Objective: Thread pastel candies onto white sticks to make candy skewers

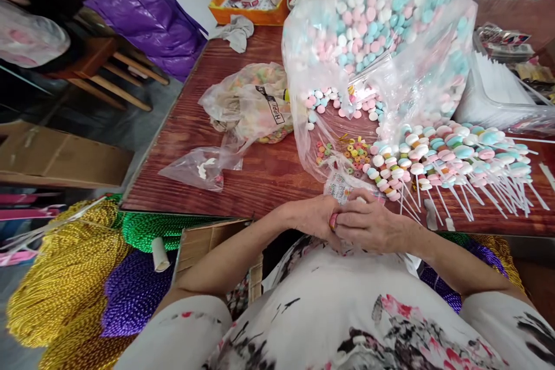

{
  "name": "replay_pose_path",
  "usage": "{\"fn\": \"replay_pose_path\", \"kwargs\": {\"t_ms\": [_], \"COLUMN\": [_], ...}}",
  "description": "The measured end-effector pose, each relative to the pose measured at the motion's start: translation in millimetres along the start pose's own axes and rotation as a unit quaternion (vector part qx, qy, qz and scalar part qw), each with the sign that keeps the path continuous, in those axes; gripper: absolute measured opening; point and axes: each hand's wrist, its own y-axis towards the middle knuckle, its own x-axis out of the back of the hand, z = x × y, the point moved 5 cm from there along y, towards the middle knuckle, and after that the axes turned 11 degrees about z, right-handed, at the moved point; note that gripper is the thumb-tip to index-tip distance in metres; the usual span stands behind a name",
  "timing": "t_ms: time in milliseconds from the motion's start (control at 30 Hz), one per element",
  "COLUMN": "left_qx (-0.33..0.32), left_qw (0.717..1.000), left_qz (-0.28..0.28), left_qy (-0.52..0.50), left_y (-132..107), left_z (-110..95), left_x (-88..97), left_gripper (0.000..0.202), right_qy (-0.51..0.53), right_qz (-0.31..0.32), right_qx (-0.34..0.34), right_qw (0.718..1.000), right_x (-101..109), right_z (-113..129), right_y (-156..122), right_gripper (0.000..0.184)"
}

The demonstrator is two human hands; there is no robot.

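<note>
My left hand (315,218) and my right hand (376,226) meet in front of my belly at the table's front edge. Both are closed, fingers bent and overlapping, around a clear printed plastic bag (339,186) that sticks out beyond them. A small white bit shows between the right fingers; most of what they enclose is hidden. A reddish ring-shaped thing (333,221) shows where the hands meet. Just past them lie loose coloured candy rings (358,153). To the right is a pile of candy skewers (459,153) on white sticks, threaded with pastel discs and rings.
A big clear bag (299,46) of pink, white and blue discs fills the back. Left of it sits a bag of candy rings (247,98). Farther back stands an orange tray (249,16); a clear bin (489,98) of white sticks is at right. Bead strands (69,272) hang lower left.
</note>
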Motion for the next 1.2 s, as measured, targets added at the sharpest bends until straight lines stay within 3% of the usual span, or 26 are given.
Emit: {"fn": "replay_pose_path", "kwargs": {"t_ms": [67,167,233,333,433,533,633,700,767,900,933,1000,1067,1133,1200], "left_qx": [-0.003,-0.025,-0.07,-0.109,-0.129,-0.172,-0.153,-0.125,-0.114,-0.119,-0.12,-0.127,-0.138,-0.156,-0.179], "left_qw": [0.996,0.979,0.965,0.94,0.936,0.922,0.91,0.897,0.859,0.768,0.76,0.764,0.774,0.784,0.794], "left_qz": [-0.081,-0.194,-0.238,-0.286,-0.256,-0.166,-0.088,-0.095,-0.184,-0.417,-0.455,-0.504,-0.521,-0.498,-0.433], "left_qy": [-0.024,-0.051,-0.082,-0.147,-0.205,-0.305,-0.377,-0.414,-0.463,-0.472,-0.448,-0.382,-0.33,-0.336,-0.387], "left_y": [-4,-3,3,8,-1,-16,-19,-13,-7,-10,-12,-16,-18,-16,-10], "left_z": [0,-1,-5,-5,-1,5,17,26,37,53,53,49,44,42,43], "left_x": [5.5,5.6,1.3,-0.1,5.6,12.1,9.2,4.7,4.2,8.6,9.7,11.6,11.3,8.0,2.7], "left_gripper": [0.029,0.032,0.033,0.033,0.029,0.056,0.045,0.04,0.039,0.036,0.034,0.032,0.031,0.031,0.033], "right_qy": [0.052,0.148,0.165,0.154,0.202,0.308,0.369,0.384,0.391,0.41,0.41,0.381,0.333,0.269,0.199], "right_qz": [-0.09,-0.231,-0.268,-0.274,-0.243,-0.209,-0.179,-0.173,-0.211,-0.33,-0.322,-0.288,-0.298,-0.31,-0.313], "right_qx": [-0.029,-0.053,-0.051,-0.056,-0.085,-0.108,-0.1,-0.106,-0.164,-0.301,-0.311,-0.318,-0.322,-0.313,-0.282], "right_qw": [0.994,0.96,0.948,0.948,0.945,0.922,0.907,0.901,0.881,0.795,0.794,0.819,0.835,0.856,0.885], "right_x": [5,13,14,16,20,24,25,23,18,-4,-11,-24,-30,-29,-25], "right_z": [-3,-8,-10,-18,-32,-48,-60,-66,-75,-76,-72,-62,-56,-53,-50], "right_y": [-5,-7,-1,6,3,-6,-4,2,5,2,5,13,19,23,27], "right_gripper": [0.018,0.02,0.02,0.018,0.016,0.012,0.012,0.014,0.012,0.014,0.012,0.011,0.022,0.023,0.016]}}
